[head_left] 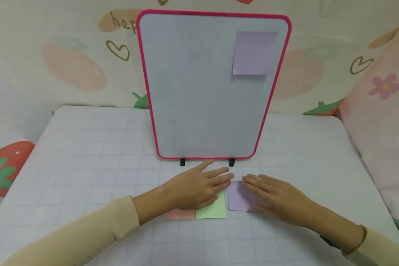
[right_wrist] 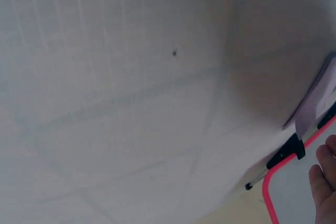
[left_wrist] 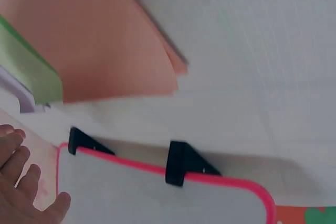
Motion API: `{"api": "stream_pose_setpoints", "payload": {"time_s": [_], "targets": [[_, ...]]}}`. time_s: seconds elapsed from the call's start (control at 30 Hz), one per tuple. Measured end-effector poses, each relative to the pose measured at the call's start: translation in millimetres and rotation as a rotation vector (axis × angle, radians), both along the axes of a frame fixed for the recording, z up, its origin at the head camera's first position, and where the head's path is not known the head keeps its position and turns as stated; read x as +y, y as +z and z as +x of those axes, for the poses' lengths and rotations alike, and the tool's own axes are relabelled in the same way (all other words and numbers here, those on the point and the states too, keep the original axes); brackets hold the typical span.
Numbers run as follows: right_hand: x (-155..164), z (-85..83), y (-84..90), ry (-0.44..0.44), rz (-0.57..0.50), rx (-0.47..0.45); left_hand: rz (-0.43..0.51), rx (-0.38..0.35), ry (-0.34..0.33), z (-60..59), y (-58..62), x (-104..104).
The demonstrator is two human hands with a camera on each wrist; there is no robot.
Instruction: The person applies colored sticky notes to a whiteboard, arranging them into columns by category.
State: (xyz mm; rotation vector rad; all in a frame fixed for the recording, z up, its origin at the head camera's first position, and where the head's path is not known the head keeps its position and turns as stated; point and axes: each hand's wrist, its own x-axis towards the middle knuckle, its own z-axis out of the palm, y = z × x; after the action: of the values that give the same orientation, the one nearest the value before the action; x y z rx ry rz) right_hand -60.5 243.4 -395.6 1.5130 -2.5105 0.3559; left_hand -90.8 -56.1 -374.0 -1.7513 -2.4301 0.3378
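Three sticky-note pads lie in a row on the table: pink (head_left: pixel 179 215), green (head_left: pixel 212 210) and purple (head_left: pixel 237 197). My left hand (head_left: pixel 199 186) is over the pink and green pads, fingers spread and fairly straight, its fingertips near the purple pad's left edge. My right hand (head_left: pixel 276 197) covers the right part of the purple pad with straight fingers side by side. Seen from the right wrist, a purple sheet (right_wrist: pixel 315 98) curves away from its pad close to the right hand (right_wrist: pixel 326 177). The right thumb is mostly hidden.
Behind the pads stands a pink-framed whiteboard (head_left: pixel 199 92) on black feet (left_wrist: pixel 181 163). One purple note (head_left: pixel 254 53) is stuck at its upper right. A pale gridded cloth (head_left: pixel 96 166) covers the table, and a patterned curtain (head_left: pixel 73 66) hangs behind.
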Motion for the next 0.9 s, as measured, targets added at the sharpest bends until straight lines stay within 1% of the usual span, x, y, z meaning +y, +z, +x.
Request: {"api": "stream_pose_setpoints", "payload": {"time_s": [0.13,0.33,0.5,0.67,0.73,0.9], "targets": [[0,3.8,-6.8,0.011,-0.011,-0.01,-0.047,-0.053,0.011,5.6,-5.8,3],[4,8.1,-13.7,-0.013,-0.012,-0.048,-0.095,-0.088,0.015,9.3,-10.8,6],[8,12.1,-18.7,-0.033,-0.01,-0.099,-0.111,-0.093,0.015,11.9,-14.9,7],[10,13.5,-20.0,-0.049,0.002,-0.14,-0.131,-0.068,0.017,14.1,-17.8,6],[10,13.0,-20.4,-0.054,0.008,-0.145,-0.139,-0.063,0.021,14.4,-18.7,5],[12,11.9,-22.2,-0.064,0.016,-0.146,-0.136,-0.081,0.025,14.4,-20.7,5]]}}
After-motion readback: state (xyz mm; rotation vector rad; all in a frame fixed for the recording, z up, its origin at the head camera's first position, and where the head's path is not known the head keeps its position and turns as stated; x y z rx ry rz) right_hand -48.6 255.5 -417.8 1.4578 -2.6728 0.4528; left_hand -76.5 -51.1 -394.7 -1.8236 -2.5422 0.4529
